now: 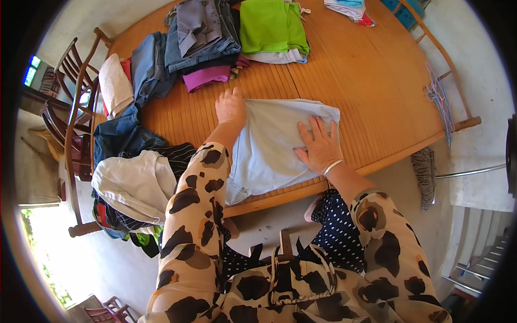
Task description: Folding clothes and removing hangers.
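A pale grey-blue garment (274, 149), which looks like folded trousers or shorts, lies spread on a ribbed wooden bed or table top (383, 97). At its upper left corner is my left hand (231, 107), fingers curled down; whether cloth is pinched in them cannot be told. My right hand (321, 143) rests flat on the garment's right part, fingers apart, a silver bangle at the wrist. Beyond my left hand lie a magenta folded cloth (207, 77) and a stack of folded jeans (202, 52). A bright green folded garment (274, 28) sits farther back.
A loose heap with a cream garment (133, 181) and blue denim (121, 131) lies at the left edge. Folded blue-grey trousers (149, 64) lie behind it. Small folded clothes (347, 8) are at the far right. Wire hangers (440, 99) hang on the right rail; a mop head (423, 177) is below.
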Demonstrator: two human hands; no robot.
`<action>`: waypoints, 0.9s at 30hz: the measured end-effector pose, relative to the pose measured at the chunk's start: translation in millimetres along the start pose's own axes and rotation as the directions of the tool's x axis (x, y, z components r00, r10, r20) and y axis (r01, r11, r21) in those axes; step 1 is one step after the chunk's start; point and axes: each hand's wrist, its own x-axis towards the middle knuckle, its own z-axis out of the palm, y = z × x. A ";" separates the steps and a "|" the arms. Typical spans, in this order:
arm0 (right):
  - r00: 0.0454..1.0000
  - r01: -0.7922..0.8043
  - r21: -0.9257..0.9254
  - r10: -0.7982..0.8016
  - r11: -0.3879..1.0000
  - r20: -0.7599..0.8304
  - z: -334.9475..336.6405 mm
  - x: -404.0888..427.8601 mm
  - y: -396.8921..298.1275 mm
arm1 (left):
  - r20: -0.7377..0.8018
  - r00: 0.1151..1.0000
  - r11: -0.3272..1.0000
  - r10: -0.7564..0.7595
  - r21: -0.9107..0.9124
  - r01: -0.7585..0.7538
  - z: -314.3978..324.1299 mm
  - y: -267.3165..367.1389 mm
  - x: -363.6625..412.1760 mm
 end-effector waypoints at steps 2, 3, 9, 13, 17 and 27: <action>1.000 -0.010 -0.010 0.010 1.000 0.007 -0.7 -1.5 4.2 | -0.167 0.984 0.997 0.061 -0.026 -0.066 -15.0 31.8 -2.8; 1.000 -0.012 -0.008 0.012 1.000 0.006 0.4 -1.0 1.2 | -0.036 0.996 0.978 0.078 -0.194 -0.083 -26.5 45.2 -9.3; 0.999 -0.010 -0.005 0.009 1.000 -0.036 4.2 -0.7 4.9 | 0.236 0.924 0.953 0.300 -0.126 -0.277 -19.8 67.7 -80.2; 0.999 -0.014 0.011 0.014 1.000 -0.030 -0.5 0.7 0.6 | 0.295 0.955 1.000 0.015 -0.003 -0.015 -32.4 26.3 -69.1; 0.998 -0.050 0.044 0.052 0.998 -0.036 6.0 8.0 -8.6 | 0.268 0.963 1.000 0.011 -0.020 -0.006 -30.3 17.0 -77.9; 0.990 0.108 0.318 -0.074 0.942 -0.117 11.4 53.0 64.2 | 0.333 0.943 0.998 -0.004 0.053 -0.014 -37.5 23.2 -75.0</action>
